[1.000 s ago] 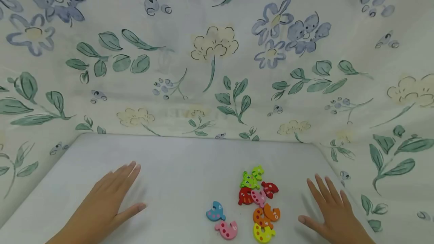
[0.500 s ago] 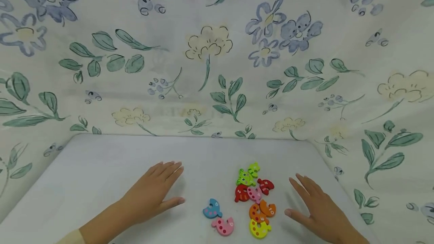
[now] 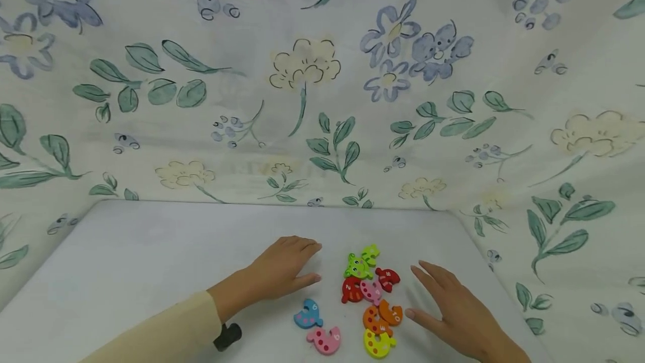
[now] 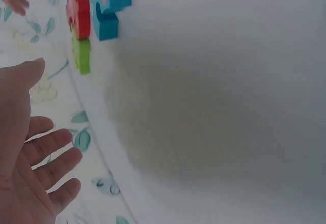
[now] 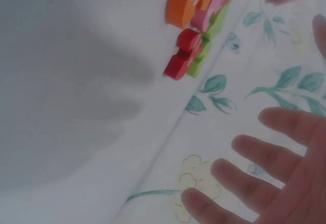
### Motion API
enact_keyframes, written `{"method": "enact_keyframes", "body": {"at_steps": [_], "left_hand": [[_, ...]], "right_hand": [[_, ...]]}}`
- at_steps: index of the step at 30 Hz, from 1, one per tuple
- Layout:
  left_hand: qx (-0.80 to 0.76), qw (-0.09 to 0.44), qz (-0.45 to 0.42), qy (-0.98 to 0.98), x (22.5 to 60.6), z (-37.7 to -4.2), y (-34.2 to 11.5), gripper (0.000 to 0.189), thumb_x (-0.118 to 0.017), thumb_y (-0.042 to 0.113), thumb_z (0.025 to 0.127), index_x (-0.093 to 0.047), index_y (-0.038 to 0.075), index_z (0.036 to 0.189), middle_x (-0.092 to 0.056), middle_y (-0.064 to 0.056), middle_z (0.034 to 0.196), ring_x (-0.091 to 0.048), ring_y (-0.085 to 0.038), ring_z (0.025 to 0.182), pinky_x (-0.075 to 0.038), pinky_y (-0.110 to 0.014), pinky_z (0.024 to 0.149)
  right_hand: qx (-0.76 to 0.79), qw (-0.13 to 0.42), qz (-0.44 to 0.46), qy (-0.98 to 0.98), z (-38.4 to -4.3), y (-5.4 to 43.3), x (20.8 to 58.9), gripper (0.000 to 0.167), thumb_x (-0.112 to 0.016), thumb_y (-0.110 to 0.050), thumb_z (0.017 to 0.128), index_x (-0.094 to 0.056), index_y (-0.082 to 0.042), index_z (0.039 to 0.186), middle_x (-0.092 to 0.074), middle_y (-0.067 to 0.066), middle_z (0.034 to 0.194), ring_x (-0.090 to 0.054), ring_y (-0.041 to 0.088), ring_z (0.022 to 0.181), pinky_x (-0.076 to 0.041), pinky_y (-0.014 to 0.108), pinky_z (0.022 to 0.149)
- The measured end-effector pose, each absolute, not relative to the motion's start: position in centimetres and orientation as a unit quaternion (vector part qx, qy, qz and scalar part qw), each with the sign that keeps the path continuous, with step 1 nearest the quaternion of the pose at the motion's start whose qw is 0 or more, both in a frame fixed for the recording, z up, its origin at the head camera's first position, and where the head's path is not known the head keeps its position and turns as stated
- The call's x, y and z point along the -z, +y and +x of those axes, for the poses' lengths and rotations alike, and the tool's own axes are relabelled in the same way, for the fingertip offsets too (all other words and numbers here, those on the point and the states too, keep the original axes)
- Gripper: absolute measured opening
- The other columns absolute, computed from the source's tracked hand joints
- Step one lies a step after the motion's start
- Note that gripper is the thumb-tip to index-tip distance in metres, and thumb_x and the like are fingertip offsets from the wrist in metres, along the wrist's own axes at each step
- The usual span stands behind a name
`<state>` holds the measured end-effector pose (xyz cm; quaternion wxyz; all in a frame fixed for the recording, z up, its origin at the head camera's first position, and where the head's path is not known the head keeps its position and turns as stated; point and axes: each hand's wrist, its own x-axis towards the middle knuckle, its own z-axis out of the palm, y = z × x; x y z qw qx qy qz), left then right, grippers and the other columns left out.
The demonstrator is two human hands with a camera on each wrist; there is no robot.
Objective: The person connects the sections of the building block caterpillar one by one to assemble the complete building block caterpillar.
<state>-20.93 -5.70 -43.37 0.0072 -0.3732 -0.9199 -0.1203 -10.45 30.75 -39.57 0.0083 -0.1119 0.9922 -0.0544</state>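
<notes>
Small, thick numbered puzzle pieces lie on a white table in the head view. A green face piece (image 3: 358, 266) touches a yellow-green end piece (image 3: 370, 254), with two red pieces (image 3: 351, 290) and a pink piece (image 3: 370, 291) against it. Nearer me are two orange pieces (image 3: 377, 320) and a yellow piece (image 3: 379, 343). Apart on the left sit a blue piece (image 3: 308, 314) and another pink piece (image 3: 325, 340). My left hand (image 3: 284, 268) hovers left of the group, fingers extended, holding nothing. Beside the orange pieces, my right hand (image 3: 448, 310) is spread, thumb apart, also holding nothing.
A flower-patterned cloth (image 3: 242, 144) rises behind and beside the white tabletop (image 3: 151, 251). Under my left wrist a black object (image 3: 228, 336) shows by the beige sleeve (image 3: 161, 329).
My left hand has travelled right across the table toward the pieces, bringing its sleeve into view. My right hand has come left, closer to them. The pieces keep their arrangement.
</notes>
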Motion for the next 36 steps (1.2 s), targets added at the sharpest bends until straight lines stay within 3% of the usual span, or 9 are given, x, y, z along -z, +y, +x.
{"method": "enact_keyframes", "body": {"at_steps": [11, 18, 27, 36], "left_hand": [[0.106, -0.011, -0.392, -0.914, 44.2, -23.8, 1.8, 0.046, -0.069, 0.043, 0.101, -0.068, 0.017, 0.139, -0.066, 0.0, 0.138, -0.059, -0.021, 0.127, -0.048, -0.042, 0.111], [0.056, -0.02, -0.407, -0.912, 44.8, -24.9, 4.3, 0.042, -0.071, 0.045, 0.1, -0.072, 0.02, 0.133, -0.067, 0.003, 0.134, -0.06, -0.02, 0.121, -0.05, -0.039, 0.106], [0.038, -0.027, -0.392, -0.919, 45.3, -24.7, 3.1, 0.045, -0.072, 0.053, 0.096, -0.075, 0.026, 0.131, -0.068, 0.004, 0.135, -0.06, -0.021, 0.122, -0.052, -0.042, 0.105], [0.048, -0.024, -0.373, -0.926, 45.2, -23.9, -0.1, 0.047, -0.077, 0.049, 0.093, -0.075, 0.021, 0.131, -0.067, -0.001, 0.136, -0.06, -0.026, 0.125, -0.052, -0.048, 0.105]], "right_hand": [[0.06, 0.059, -0.089, 0.993, -10.8, 29.0, 38.9, 0.068, -0.079, -0.056, 0.087, -0.064, -0.017, 0.141, -0.062, 0.005, 0.14, -0.061, 0.028, 0.122, -0.057, 0.055, 0.096], [0.059, 0.058, -0.121, 0.989, -11.1, 27.7, 39.1, 0.06, -0.08, -0.052, 0.089, -0.068, -0.017, 0.137, -0.066, 0.003, 0.133, -0.064, 0.025, 0.116, -0.06, 0.05, 0.093], [0.067, 0.063, -0.16, 0.983, -11.2, 26.9, 39.4, 0.058, -0.079, -0.049, 0.091, -0.068, -0.015, 0.136, -0.066, 0.005, 0.131, -0.064, 0.025, 0.113, -0.061, 0.049, 0.091], [0.056, 0.054, -0.178, 0.981, -11.5, 25.9, 39.5, 0.058, -0.08, -0.049, 0.09, -0.069, -0.014, 0.135, -0.066, 0.004, 0.13, -0.063, 0.02, 0.109, -0.062, 0.041, 0.089]]}}
